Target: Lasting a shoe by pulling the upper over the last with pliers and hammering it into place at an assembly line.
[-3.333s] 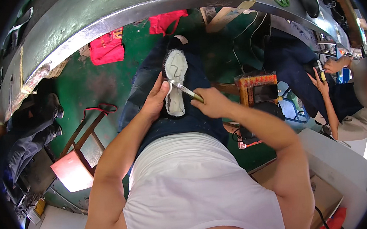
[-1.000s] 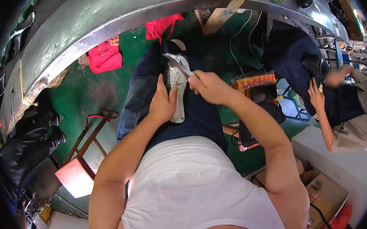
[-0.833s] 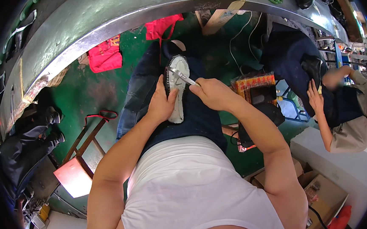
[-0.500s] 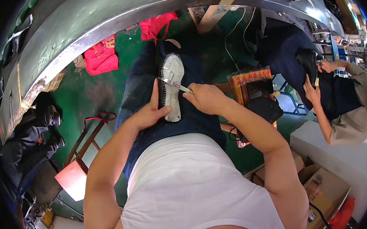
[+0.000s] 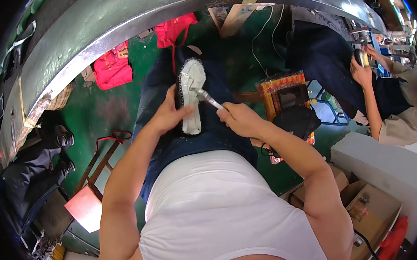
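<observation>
A shoe (image 5: 192, 120) lies lengthwise over my lap, its pale, wrinkled underside up and a dark, ragged rim along its left side. My left hand (image 5: 169, 114) holds it from the left, thumb across the edge and fingers along the side. From the right, my right hand (image 5: 240, 118) grips a slim silver metal hand tool (image 5: 211, 100). The tool's blurred tip is over the shoe's front half, by a raised fold of the material; whether it touches cannot be made out.
A curved metal bench (image 5: 128, 24) spans the far side, with red bags (image 5: 112, 69) beneath. At right, a co-worker's hands (image 5: 363, 73) hold a dark shoe. A wooden stool (image 5: 93, 181) stands left; a black cap (image 5: 295, 123) and open cardboard box (image 5: 369, 210) are right.
The tool's tip has moved from the shoe's left edge toward its right side, and my right hand has shifted slightly right and nearer. The co-worker's hands have risen with the dark shoe.
</observation>
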A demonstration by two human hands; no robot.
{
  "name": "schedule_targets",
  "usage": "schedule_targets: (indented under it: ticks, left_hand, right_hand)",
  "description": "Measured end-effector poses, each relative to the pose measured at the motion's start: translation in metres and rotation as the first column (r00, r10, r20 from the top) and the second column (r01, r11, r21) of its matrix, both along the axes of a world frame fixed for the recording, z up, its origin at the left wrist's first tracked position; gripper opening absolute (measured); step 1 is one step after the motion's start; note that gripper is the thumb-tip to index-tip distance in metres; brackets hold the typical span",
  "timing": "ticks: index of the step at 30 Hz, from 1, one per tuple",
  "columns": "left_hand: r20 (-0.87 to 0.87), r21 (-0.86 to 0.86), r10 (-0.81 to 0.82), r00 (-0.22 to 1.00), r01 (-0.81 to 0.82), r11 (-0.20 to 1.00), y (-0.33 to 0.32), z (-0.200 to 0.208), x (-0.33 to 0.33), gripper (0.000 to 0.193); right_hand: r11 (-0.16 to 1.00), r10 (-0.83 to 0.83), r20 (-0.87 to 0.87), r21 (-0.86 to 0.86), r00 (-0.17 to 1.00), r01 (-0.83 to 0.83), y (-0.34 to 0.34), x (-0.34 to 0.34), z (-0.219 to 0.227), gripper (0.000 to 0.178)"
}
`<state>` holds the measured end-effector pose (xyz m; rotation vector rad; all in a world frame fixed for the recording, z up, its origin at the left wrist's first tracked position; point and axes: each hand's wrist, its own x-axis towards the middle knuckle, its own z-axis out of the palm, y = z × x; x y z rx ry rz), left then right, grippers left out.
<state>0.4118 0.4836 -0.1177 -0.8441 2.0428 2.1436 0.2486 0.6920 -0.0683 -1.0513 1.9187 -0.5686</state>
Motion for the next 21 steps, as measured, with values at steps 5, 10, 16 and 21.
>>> schedule_targets:
  ticks: [5,10,16,21]
  left_hand:
    - [0.115,0.213,0.201,0.973,-0.222,0.951,-0.016,0.013,-0.034,0.059]
    - [-0.316,0.666,0.511,0.800,-0.196,0.719,-0.038,0.098,-0.016,0.067]
    - [-0.323,0.802,0.603,0.730,-0.127,0.584,-0.074,0.142,-0.037,0.080]
    - [-0.357,0.894,0.595,0.720,0.079,0.441,-0.083,0.139,-0.040,0.080]
  right_hand:
    - [0.917,-0.382,0.337,0.022,0.860,0.398,0.021,0.005,-0.028,0.042]
    - [0.918,-0.382,0.303,0.012,0.873,0.397,0.020,0.003,-0.032,0.044]
    - [0.999,-0.041,-0.145,-0.030,0.989,0.037,0.003,0.002,-0.005,0.040]
    - [0.966,0.251,-0.471,0.067,0.846,-0.249,0.006,0.020,0.013,0.040]
